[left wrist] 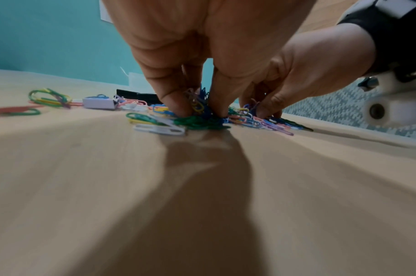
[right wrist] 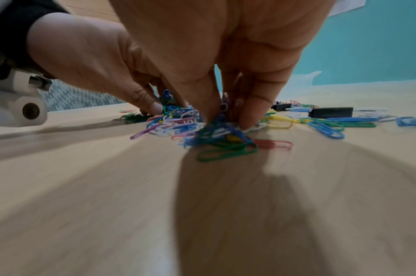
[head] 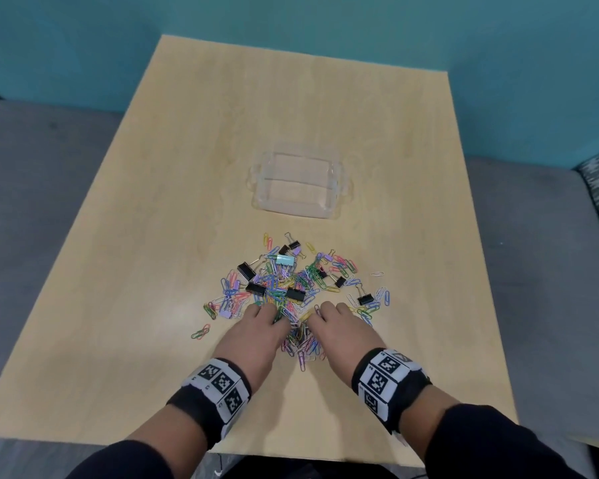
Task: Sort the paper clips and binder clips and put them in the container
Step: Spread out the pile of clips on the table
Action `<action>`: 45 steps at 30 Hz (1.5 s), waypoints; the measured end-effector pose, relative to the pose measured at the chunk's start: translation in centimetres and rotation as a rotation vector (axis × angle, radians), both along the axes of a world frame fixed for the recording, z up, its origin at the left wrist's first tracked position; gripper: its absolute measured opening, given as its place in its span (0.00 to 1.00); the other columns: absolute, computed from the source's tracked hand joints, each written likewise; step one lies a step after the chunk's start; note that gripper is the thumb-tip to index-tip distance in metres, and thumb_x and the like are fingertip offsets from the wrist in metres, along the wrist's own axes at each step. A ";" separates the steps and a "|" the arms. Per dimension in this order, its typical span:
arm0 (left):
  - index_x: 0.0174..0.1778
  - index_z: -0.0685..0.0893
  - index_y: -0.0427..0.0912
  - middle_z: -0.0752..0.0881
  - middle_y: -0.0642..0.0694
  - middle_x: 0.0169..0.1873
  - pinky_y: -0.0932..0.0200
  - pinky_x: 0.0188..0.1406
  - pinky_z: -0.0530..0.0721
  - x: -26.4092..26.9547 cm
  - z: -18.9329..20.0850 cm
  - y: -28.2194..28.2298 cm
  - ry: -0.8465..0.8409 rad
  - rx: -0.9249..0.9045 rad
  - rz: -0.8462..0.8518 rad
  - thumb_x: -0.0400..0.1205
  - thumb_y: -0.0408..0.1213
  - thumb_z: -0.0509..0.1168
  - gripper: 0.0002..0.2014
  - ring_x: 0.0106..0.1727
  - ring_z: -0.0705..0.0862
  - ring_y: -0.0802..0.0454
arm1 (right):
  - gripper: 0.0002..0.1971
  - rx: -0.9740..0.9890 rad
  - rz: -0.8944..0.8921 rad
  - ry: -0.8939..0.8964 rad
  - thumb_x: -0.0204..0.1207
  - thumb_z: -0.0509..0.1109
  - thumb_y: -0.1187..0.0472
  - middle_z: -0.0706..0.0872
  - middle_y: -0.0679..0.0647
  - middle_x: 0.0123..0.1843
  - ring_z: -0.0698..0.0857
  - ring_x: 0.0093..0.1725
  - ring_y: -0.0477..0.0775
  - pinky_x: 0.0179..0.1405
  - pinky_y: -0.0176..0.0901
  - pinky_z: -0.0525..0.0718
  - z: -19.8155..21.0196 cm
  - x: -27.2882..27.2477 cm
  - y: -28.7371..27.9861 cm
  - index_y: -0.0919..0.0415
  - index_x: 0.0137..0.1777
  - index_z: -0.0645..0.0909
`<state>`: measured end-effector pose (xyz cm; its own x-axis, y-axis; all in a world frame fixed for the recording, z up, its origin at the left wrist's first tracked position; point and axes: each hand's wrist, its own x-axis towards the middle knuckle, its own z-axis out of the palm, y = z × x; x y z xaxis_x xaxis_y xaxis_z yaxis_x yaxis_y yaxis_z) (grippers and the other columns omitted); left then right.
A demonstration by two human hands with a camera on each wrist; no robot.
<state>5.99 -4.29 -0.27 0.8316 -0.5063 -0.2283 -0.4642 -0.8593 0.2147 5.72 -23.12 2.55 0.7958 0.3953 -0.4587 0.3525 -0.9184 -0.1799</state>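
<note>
A teal wall (head: 395, 25) backs a pale wood worktop (head: 187, 167) with grey upholstered seating (head: 42, 174) along its left and right edges. From the head view, the far half of the worktop lies bare up to its back edge, and a clear plastic container (head: 300, 184) sits right of centre, apart from the clips. A mixed heap of coloured paper clips (head: 305, 281) and binder clips (head: 255, 288) spreads between the container and the near edge, with bare wood to either side. The left hand (head: 256, 331) and right hand (head: 339, 328) rest side by side at the heap's near part, fingers curled down into it.

In the left wrist view, the left hand's fingers (left wrist: 176, 104) stand close together, tips pressed into a knot of green and blue paper clips; whether they pinch any I cannot tell. A lilac binder clip (left wrist: 99, 103) lies to the left, with open worktop in front.

In the right wrist view, the right hand's fingers (right wrist: 249, 112) bunch downward with paper clips caught between them. A black binder clip (right wrist: 331, 112) lies to the right, and bare wood stretches toward the camera.
</note>
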 end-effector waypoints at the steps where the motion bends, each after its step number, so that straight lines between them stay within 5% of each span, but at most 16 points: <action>1: 0.40 0.78 0.46 0.77 0.47 0.40 0.52 0.24 0.80 0.1 0.0 0.1 0.012 -0.011 0.011 0.55 0.20 0.68 0.22 0.39 0.75 0.46 | 0.24 0.006 0.001 0.003 0.64 0.62 0.76 0.72 0.61 0.59 0.73 0.55 0.63 0.43 0.52 0.73 0.0 0.1 -0.1 0.62 0.61 0.70; 6: 0.39 0.79 0.43 0.75 0.46 0.37 0.51 0.27 0.79 0.9 0.5 0.3 0.097 -0.100 0.075 0.60 0.19 0.63 0.17 0.36 0.76 0.44 | 0.22 0.055 -0.029 0.029 0.65 0.61 0.77 0.73 0.59 0.56 0.73 0.48 0.61 0.38 0.49 0.66 0.1 0.5 -0.4 0.61 0.58 0.70; 11: 0.38 0.84 0.45 0.77 0.49 0.33 0.57 0.22 0.74 1.4 1.3 0.7 0.156 -0.178 0.128 0.63 0.22 0.70 0.14 0.29 0.78 0.47 | 0.11 0.105 -0.076 0.064 0.74 0.63 0.72 0.69 0.52 0.45 0.66 0.37 0.56 0.33 0.46 0.63 -0.3 1.0 -0.9 0.57 0.52 0.70; 16: 0.45 0.87 0.50 0.81 0.53 0.41 0.55 0.44 0.79 3.2 3.0 1.2 0.328 -0.293 0.295 0.79 0.35 0.63 0.07 0.43 0.81 0.53 | 0.07 0.263 -0.197 0.215 0.77 0.64 0.62 0.75 0.52 0.40 0.76 0.39 0.58 0.32 0.48 0.69 0.9 2.8 -2.0 0.55 0.40 0.68; 19: 0.37 0.85 0.51 0.84 0.55 0.31 0.61 0.36 0.78 5.3 4.7 1.4 0.495 -0.425 0.422 0.76 0.33 0.66 0.08 0.32 0.82 0.58 | 0.05 0.351 -0.325 0.292 0.74 0.67 0.62 0.83 0.51 0.39 0.79 0.36 0.52 0.34 0.45 0.77 2.7 5.3 -2.4 0.54 0.40 0.74; 22: 0.34 0.86 0.43 0.86 0.41 0.24 0.57 0.30 0.80 8.5 6.1 1.6 0.687 -0.687 0.591 0.75 0.25 0.68 0.09 0.26 0.84 0.48 | 0.05 0.424 -0.424 0.312 0.74 0.67 0.65 0.82 0.50 0.32 0.79 0.28 0.50 0.26 0.40 0.77 4.5 9.0 -2.4 0.55 0.39 0.76; 24: 0.36 0.87 0.40 0.86 0.39 0.24 0.53 0.32 0.84 11.7 7.0 1.5 0.643 -0.779 0.650 0.75 0.23 0.70 0.07 0.26 0.84 0.46 | 0.03 0.466 -0.485 0.267 0.75 0.67 0.63 0.85 0.52 0.33 0.83 0.28 0.54 0.24 0.45 0.83 5.6 12.0 -2.4 0.56 0.41 0.79; 26: 0.35 0.87 0.41 0.86 0.41 0.25 0.53 0.33 0.87 15.5 7.4 0.9 0.527 -0.833 0.696 0.75 0.24 0.70 0.08 0.26 0.85 0.49 | 0.02 0.458 -0.483 0.154 0.76 0.68 0.62 0.87 0.55 0.36 0.87 0.34 0.57 0.33 0.52 0.87 6.1 15.4 -2.4 0.57 0.43 0.79; 29: 0.32 0.86 0.42 0.85 0.40 0.28 0.51 0.39 0.88 20.5 7.5 -0.6 0.394 -0.888 0.766 0.75 0.23 0.69 0.10 0.26 0.84 0.48 | 0.00 0.365 -0.463 0.017 0.76 0.68 0.62 0.85 0.52 0.40 0.85 0.41 0.57 0.36 0.45 0.81 5.8 20.1 -2.0 0.58 0.44 0.79; 32: 0.33 0.85 0.44 0.85 0.40 0.29 0.50 0.41 0.87 22.8 7.3 -2.3 0.335 -0.853 0.750 0.76 0.25 0.67 0.10 0.29 0.85 0.45 | 0.03 0.274 -0.467 -0.037 0.75 0.66 0.63 0.83 0.53 0.44 0.81 0.43 0.57 0.36 0.41 0.73 4.8 22.9 -1.3 0.58 0.47 0.79; 38: 0.51 0.86 0.47 0.86 0.48 0.39 0.44 0.52 0.87 21.2 6.2 -1.1 0.308 -0.845 0.707 0.78 0.29 0.66 0.11 0.36 0.85 0.46 | 0.21 0.351 -0.500 -0.102 0.77 0.68 0.55 0.82 0.56 0.61 0.83 0.55 0.59 0.53 0.46 0.80 4.2 21.4 -2.5 0.56 0.69 0.75; 42: 0.63 0.82 0.48 0.83 0.48 0.59 0.55 0.60 0.78 14.7 4.7 1.4 0.094 -0.430 0.459 0.81 0.38 0.64 0.14 0.54 0.81 0.51 | 0.18 0.348 -0.381 -0.138 0.80 0.64 0.56 0.80 0.57 0.60 0.80 0.57 0.58 0.55 0.47 0.78 3.6 13.1 -4.6 0.56 0.69 0.76; 45: 0.72 0.74 0.43 0.73 0.41 0.73 0.48 0.71 0.71 12.8 2.2 0.9 0.089 -0.215 0.153 0.83 0.42 0.61 0.20 0.73 0.70 0.43 | 0.17 0.272 -0.238 -0.068 0.79 0.63 0.56 0.79 0.53 0.58 0.78 0.57 0.57 0.54 0.50 0.79 2.0 6.0 -5.0 0.55 0.67 0.76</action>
